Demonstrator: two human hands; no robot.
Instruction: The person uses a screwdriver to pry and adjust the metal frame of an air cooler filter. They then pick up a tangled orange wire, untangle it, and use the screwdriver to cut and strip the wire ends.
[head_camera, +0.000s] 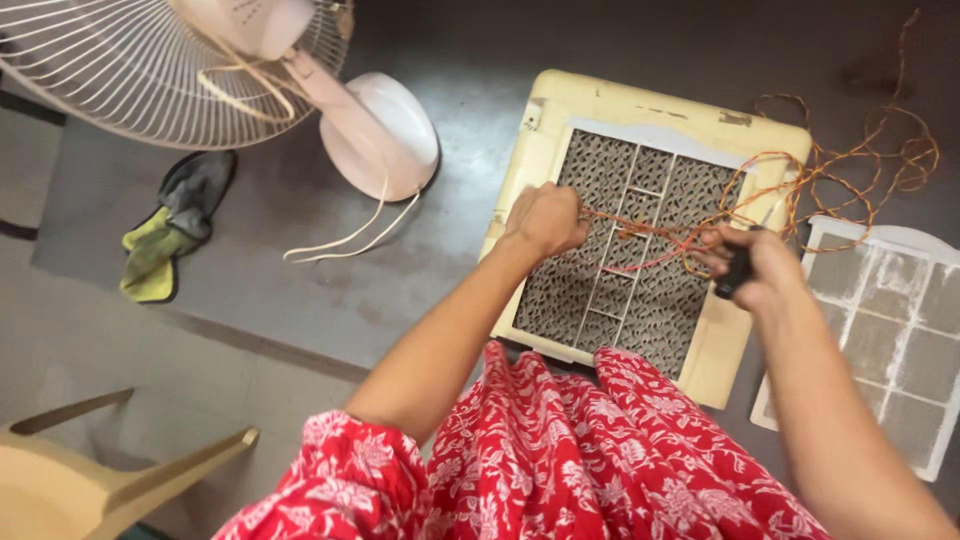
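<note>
Orange wire (640, 232) is stretched sideways between both hands — pinched by the left hand (545, 220), while a black tool (738, 270) is gripped in the right hand (765, 265) — over the grey filter panel (625, 255).

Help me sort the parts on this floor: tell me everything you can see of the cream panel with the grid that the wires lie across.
The cream panel is a squarish plastic frame, yellowed and scuffed along its top edge, lying flat on the dark floor. A thin white grid divides its middle into cells over a grey honeycomb-like pad. Orange and red wires trail across it toward the upper right. The left hand rests on the grid pinching the wires; the right hand, holding a dark tool, hovers at its right side. Red floral cloth overlaps its near edge.
</note>
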